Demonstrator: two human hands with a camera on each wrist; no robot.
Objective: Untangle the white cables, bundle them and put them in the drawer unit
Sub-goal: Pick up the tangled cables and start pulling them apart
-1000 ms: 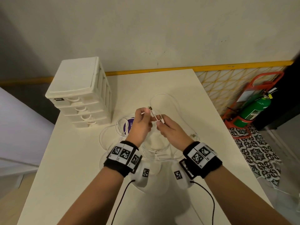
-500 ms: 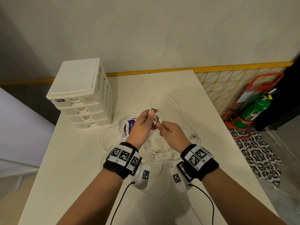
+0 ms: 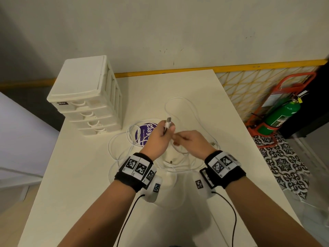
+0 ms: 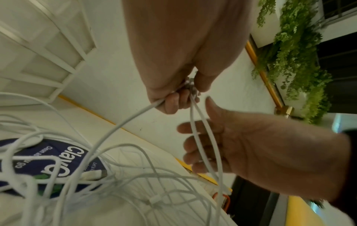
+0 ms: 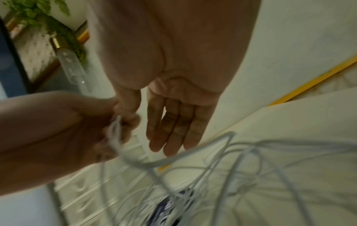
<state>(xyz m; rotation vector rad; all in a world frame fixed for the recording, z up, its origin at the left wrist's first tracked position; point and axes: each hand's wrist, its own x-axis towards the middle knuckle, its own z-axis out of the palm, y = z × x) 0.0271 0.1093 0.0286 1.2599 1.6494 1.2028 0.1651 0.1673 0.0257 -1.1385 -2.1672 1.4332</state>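
Observation:
Several white cables (image 3: 114,139) lie tangled in loops on the white table (image 3: 80,184). My left hand (image 3: 160,138) pinches a few cable ends together above the pile, and a USB plug (image 3: 168,120) sticks up from its fingers. In the left wrist view the strands (image 4: 195,116) hang down from that pinch. My right hand (image 3: 188,141) is just right of it, fingers (image 5: 170,130) straight, with the hanging strands running across them (image 4: 201,142). The white drawer unit (image 3: 85,97) stands at the back left with all its drawers closed.
A round purple sticker (image 3: 142,132) lies under the cables. One loose plug (image 3: 212,143) rests near the table's right edge. On the floor to the right stands a green fire extinguisher (image 3: 283,114) in a red stand.
The two cable ends once held between both hands are now in my left hand alone. My right hand has let go, opened and dropped slightly along the strands.

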